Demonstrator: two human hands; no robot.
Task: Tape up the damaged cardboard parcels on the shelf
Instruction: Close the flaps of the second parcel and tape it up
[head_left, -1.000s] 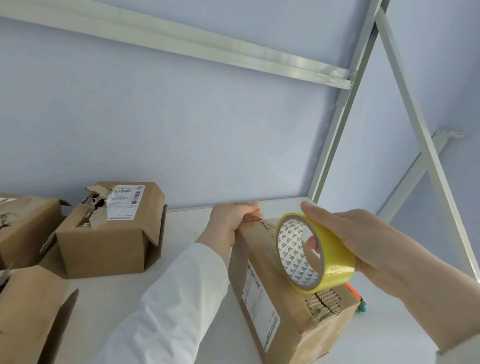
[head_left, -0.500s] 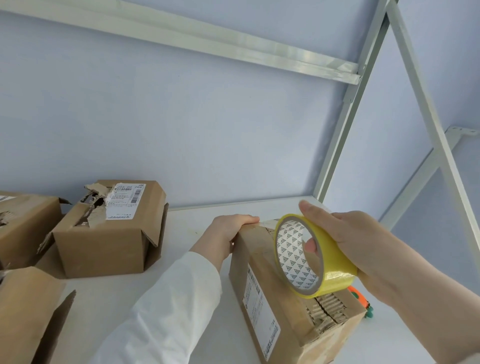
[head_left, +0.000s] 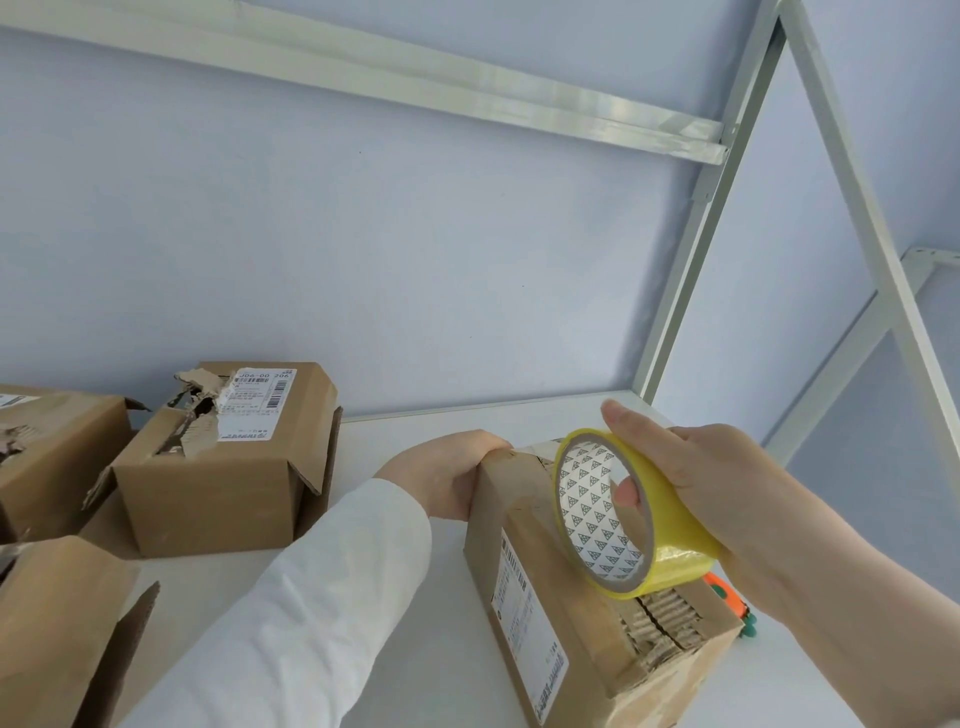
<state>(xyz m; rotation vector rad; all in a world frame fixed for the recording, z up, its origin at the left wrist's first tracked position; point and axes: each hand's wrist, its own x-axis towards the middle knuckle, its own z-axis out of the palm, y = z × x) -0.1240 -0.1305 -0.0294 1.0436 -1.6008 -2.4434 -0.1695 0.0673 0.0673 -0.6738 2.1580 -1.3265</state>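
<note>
on a white shelf (head_left: 519, 421) against a pale blue wall, the head camera takes in four brown cardboard parcels, one roll of tape and two hands. the left hand (head_left: 447, 475), in a white sleeve (head_left: 311, 597), has its grip curled over the far top edge of the right-hand parcel (head_left: 491, 519), which carries one printed label on its left side and shows crushed, torn corrugated board at its near end. the right hand (head_left: 717, 483) holds the yellow tape roll (head_left: 675, 540) on edge over that parcel's top, its grip closed round the ring: one finger through the patterned core, another laid along the rim. whether the roll rests on the cardboard cannot be told. well apart to the left stands a torn parcel (head_left: 218, 483) with a ripped top corner, a white label and a loose side flap. a third parcel (head_left: 52, 457) is cut by the left edge, and a fourth parcel (head_left: 57, 623) fills the lower left corner. an orange and green item (head_left: 727, 597) peeks out just behind the right-hand parcel, mostly hidden. a pale metal upright (head_left: 696, 249) rises from the shelf's back corner.
</note>
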